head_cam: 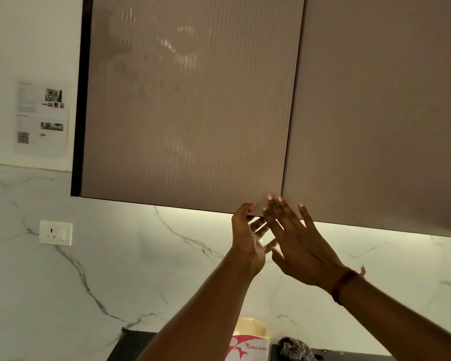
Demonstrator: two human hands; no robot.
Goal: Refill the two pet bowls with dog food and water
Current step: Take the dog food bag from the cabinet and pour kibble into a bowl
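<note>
I take this for a home kitchen: ribbed wall cabinet doors hang above a marble backsplash lit from under the cabinets, a wall socket is set in the stone, and a printed pack and a checked cloth sit on the dark countertop.

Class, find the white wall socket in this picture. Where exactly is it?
In the head view, the wall socket sits at left on the marble backsplash, below the paper notice and lower left of the ribbed cabinet door.

Arms raised; left hand, right hand fingers extended.
</note>
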